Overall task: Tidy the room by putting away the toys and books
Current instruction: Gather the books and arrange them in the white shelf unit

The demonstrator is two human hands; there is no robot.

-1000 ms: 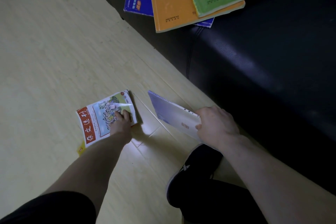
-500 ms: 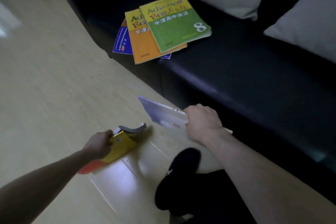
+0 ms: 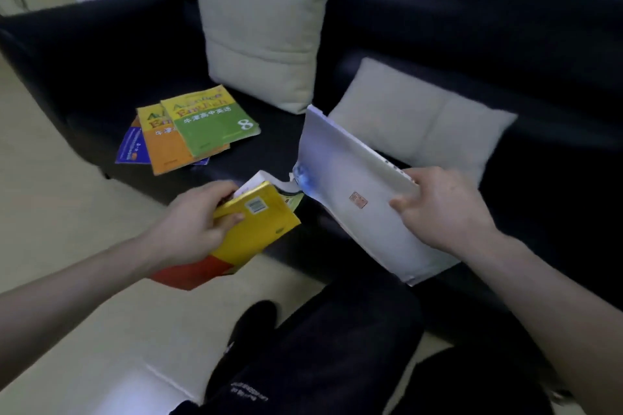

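- Left hand (image 3: 194, 224): we record fingers and thumb clamped on a thin yellow-and-red paperback book (image 3: 251, 229), barcoded back cover up, held in the air over the front edge of the seat.
- Right hand (image 3: 441, 209): we record it gripping a pale white-lilac softcover book (image 3: 350, 192) by its upper long edge, the cover tilted toward us and also off the floor.
- Stack of three books on the seat (image 3: 188, 131): a green English textbook on top, an orange one under it, a dark blue one lowest, fanned and lying flat.
- Key relation: we place the stack forward and to the left of both hands; the left hand is the nearer. The yellow book's long axis runs from lower left to upper right, the pale book's from upper left to lower right.
- Black leather sofa (image 3: 101, 54): it bears the stack and two cream fabric cushions (image 3: 266, 23), one upright, one lying back.
- Judgement: we expect both held books to join the stack; no shelf or box for them shows.
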